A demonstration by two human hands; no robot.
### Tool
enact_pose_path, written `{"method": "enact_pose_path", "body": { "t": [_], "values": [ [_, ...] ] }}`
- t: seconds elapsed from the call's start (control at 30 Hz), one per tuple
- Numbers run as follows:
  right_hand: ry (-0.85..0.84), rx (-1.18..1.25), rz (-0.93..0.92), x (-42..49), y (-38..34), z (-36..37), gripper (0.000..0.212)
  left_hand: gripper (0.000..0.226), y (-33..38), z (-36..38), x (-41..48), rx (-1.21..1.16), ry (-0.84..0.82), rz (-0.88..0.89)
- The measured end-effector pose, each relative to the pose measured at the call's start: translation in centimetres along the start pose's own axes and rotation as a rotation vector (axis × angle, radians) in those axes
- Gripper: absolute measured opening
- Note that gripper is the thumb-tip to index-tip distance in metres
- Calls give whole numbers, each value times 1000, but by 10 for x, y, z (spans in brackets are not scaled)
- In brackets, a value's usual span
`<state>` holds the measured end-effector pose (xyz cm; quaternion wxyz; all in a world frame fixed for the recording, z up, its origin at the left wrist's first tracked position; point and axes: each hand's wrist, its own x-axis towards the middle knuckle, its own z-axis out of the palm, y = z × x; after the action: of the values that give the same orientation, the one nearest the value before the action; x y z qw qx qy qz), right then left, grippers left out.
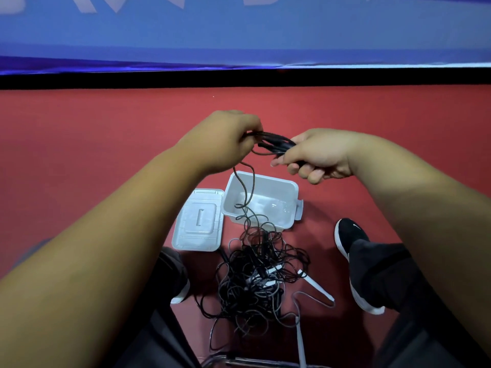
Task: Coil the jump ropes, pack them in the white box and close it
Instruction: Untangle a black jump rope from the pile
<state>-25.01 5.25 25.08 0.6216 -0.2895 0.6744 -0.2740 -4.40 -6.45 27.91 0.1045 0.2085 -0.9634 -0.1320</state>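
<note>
Hands hold a bundle of black rope (276, 144) in the air above the white box (261, 200): the left hand (228, 140) pinches one end of the loops, the right hand (318, 155) is closed around the other end, both gripping tight. One strand hangs from the bundle, crosses the box's open top and runs into a tangled pile of ropes (261, 277) on the red floor (79, 155), just in front of the box on the person's side. White handles (317, 286) stick out of the pile. The box stands open with only the hanging strand in it, a clip on its right wall. Its lid (198, 221) lies flat on the floor, touching the box's left side. A black shoe (350, 251) rests to the right of the pile
</note>
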Motion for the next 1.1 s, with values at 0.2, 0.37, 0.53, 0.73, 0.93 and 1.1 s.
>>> {"method": "enact_pose_path", "body": {
  "t": [0.2, 0.37, 0.53, 0.73, 0.93, 1.1],
  "values": [
    [180, 93, -250, 6, 1, 4, 31, 42, 13, -3, -7, -444, -274, -265],
    [90, 53, -333, 0, 0, 13, 34, 40, 6, -3, -1, -787, -1, -491],
    [20, 14, -338, -5, -1, 22, 33, 31, -4, -2, 0, -970, -3, -406],
    [-39, 34, -322, -9, -1, 27, 31, 26, -6, -1, 2, -867, -15, -314],
    [-59, 229, -249, -12, -2, 36, 74, 24, -10, 5, 4, -802, 40, -299],
    [-77, 341, -215, -12, 0, 39, 71, 24, -8, -1, 5, -718, 60, -288]
  ]
}}
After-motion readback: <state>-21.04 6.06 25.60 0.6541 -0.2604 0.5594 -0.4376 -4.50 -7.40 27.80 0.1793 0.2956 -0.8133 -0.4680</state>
